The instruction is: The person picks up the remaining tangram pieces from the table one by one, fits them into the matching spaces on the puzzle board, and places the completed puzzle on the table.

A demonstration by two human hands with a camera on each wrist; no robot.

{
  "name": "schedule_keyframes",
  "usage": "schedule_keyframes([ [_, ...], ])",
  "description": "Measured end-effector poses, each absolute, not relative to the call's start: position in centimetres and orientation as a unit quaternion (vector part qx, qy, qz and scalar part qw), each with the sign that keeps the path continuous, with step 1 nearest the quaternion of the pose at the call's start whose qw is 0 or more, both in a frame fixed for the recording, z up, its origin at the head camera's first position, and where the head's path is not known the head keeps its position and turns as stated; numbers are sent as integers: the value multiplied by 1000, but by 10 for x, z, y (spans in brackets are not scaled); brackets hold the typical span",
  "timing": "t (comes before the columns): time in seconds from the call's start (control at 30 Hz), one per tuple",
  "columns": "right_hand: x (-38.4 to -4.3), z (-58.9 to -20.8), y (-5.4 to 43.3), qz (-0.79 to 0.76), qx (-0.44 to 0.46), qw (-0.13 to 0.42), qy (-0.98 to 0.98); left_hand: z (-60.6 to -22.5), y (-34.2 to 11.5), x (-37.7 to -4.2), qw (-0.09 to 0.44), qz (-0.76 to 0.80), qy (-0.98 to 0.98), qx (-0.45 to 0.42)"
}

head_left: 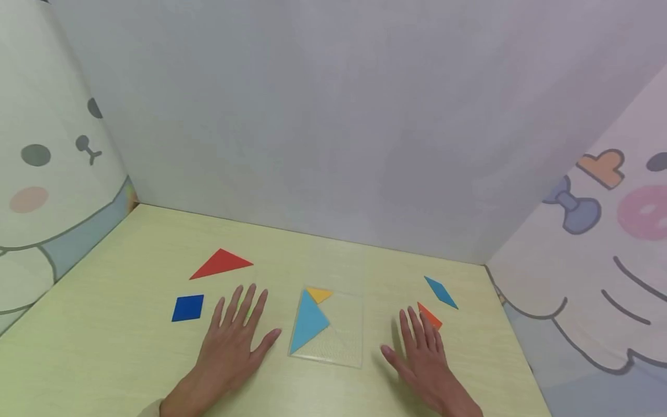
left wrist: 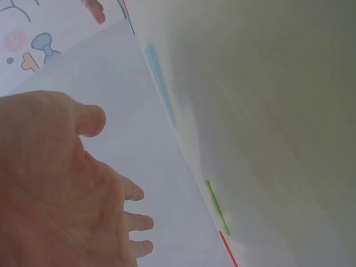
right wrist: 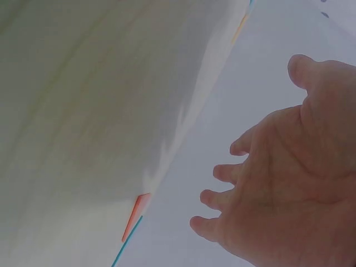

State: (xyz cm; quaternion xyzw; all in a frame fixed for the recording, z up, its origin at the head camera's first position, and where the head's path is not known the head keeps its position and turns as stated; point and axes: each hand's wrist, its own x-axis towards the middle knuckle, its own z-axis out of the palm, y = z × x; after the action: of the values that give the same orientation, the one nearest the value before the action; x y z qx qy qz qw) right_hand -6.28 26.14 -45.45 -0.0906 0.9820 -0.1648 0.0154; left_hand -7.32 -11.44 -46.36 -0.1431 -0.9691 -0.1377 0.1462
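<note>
A clear square tray (head_left: 344,347) lies on the table, holding a large light-blue triangle (head_left: 310,324) on its left side and a small yellow triangle (head_left: 319,295) at its top edge. Left of the tray, my left hand (head_left: 231,344) spreads its straight fingers over the table and holds nothing. It mostly covers a green piece in the head view; the left wrist view shows that green piece (left wrist: 218,208) edge-on. My right hand (head_left: 423,362), also empty with fingers extended, is right of the tray. Its fingertips overlap an orange triangle (head_left: 429,315).
A red triangle (head_left: 221,264) lies at the back left, with a dark-blue square (head_left: 187,308) nearer. Toward the right sits a blue parallelogram (head_left: 441,292). A plain pale wall (head_left: 323,127) rises behind the table (head_left: 120,278), and cartoon-printed panels flank both sides.
</note>
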Motion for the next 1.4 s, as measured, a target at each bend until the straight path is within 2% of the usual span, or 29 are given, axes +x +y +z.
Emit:
schedule_keyframes([
  [0.73, -58, -455, 265, -142, -113, -42, 982, -461, -115, -77, 143, -128, -970, -151],
  [0.93, -59, -452, 264, -147, -109, -26, 983, -463, -115, -76, 158, -127, -967, -156],
  [1.07, -60, -452, 265, -150, -111, -35, 982, -462, -115, -77, 170, -125, -964, -160],
  [1.23, -59, -456, 264, -165, -127, -52, 977, -462, -114, -76, 154, -125, -968, -156],
  [1.4, -59, -457, 262, -173, -126, -25, 977, -462, -114, -74, 135, -129, -970, -153],
])
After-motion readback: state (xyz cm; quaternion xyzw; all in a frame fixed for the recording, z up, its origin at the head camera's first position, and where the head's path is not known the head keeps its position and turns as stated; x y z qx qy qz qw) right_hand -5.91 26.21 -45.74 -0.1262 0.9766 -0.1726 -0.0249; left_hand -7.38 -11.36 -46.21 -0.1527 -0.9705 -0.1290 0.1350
